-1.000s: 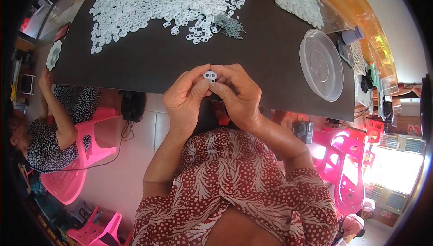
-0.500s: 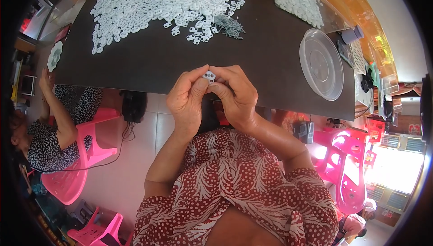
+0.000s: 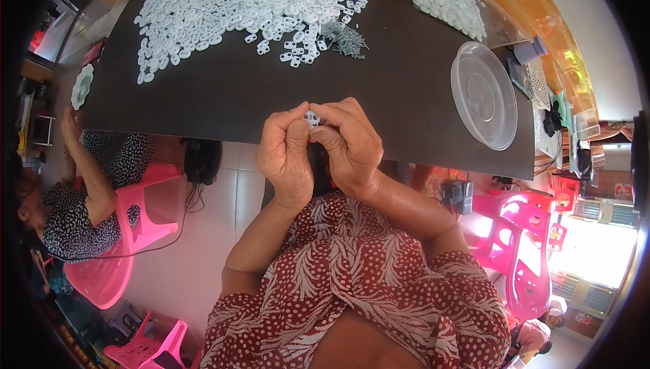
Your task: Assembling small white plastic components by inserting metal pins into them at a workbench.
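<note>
Between my fingertips, just over the table's near edge, is a small white plastic piece with holes point(image 3: 312, 119). My left hand point(image 3: 286, 152) pinches it from the left with thumb and forefinger. From the other side my right hand point(image 3: 351, 145) grips the same piece, its fingers curled. Across the far part of the dark table point(image 3: 223, 101) spreads a large pile of white oval plastic pieces point(image 3: 181, 17). White pieces with two holes point(image 3: 298, 47) lie at that pile's near side. Beside them is a small heap of thin grey pins point(image 3: 347, 40).
A clear round lid point(image 3: 483, 95) lies at the table's right. Behind it stands a clear tray of white pieces point(image 3: 447, 5), with a purple cup point(image 3: 529, 51) nearby. At left another person point(image 3: 81, 213) sits on a pink chair point(image 3: 125, 233). More pink chairs point(image 3: 525, 254) stand at right.
My left hand has shifted slightly right and my right hand slightly left. The held white piece is a little lower and appears turned. Both hands keep their pinch on it.
</note>
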The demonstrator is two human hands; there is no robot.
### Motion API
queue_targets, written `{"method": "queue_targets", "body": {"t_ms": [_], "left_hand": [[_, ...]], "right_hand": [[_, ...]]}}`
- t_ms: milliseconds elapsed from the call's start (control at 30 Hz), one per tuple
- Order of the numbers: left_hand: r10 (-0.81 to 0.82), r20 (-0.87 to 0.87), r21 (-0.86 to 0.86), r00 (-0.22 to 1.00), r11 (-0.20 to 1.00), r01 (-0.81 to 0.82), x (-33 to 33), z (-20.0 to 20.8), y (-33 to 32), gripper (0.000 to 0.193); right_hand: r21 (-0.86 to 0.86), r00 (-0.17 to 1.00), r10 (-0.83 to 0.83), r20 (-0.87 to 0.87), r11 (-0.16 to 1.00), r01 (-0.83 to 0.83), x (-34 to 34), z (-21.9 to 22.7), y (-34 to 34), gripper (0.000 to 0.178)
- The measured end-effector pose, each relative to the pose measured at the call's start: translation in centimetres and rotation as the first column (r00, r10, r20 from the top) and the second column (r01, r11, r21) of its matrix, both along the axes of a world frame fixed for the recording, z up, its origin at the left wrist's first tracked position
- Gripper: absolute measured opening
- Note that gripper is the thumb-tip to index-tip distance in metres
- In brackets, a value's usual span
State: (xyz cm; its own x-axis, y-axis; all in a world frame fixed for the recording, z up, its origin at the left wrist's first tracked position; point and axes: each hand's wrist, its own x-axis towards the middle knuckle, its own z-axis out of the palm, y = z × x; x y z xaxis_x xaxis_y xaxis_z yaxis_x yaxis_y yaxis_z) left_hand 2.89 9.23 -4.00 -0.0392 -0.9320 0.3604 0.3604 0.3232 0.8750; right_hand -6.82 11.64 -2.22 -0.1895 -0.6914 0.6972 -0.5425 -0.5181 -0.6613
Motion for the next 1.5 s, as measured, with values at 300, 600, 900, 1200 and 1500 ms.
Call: {"method": "queue_targets", "body": {"t_ms": [300, 600, 900, 1200, 1500], "left_hand": [[-0.004, -0.018, 0.025, 1.0, 1.0, 0.004, 0.3, 0.6, 0.3, 0.02], [0.016, -0.022, 0.023, 1.0, 1.0, -0.016, 0.0, 0.6, 0.6, 0.018], [0.109, -0.008, -0.04, 0.994, 0.993, -0.109, -0.6, -0.1, 0.5, 0.015], [0.099, -0.025, 0.037, 0.995, 0.995, -0.098, -0.6, 0.7, 0.9, 0.018], [-0.014, 0.274, 0.121, 0.962, 0.992, -0.02, 0.5, 2.3, -2.4, 0.018]], "right_hand": [[0.028, 0.999, -0.039, -0.013, 0.999, 0.04, 0.6, 0.6, 0.1, 0.031], [-0.072, 0.994, -0.076, -0.081, 0.995, 0.07, 0.4, 0.2, -0.4, 0.03], [-0.135, 0.987, -0.09, -0.132, 0.988, 0.072, 0.6, 0.2, -0.6, 0.032], [-0.16, 0.981, -0.105, -0.165, 0.984, 0.078, 0.5, 0.3, -1.1, 0.029], [0.06, 0.986, -0.15, -0.078, 0.986, 0.155, -3.3, 2.9, -0.9, 0.017]]}}
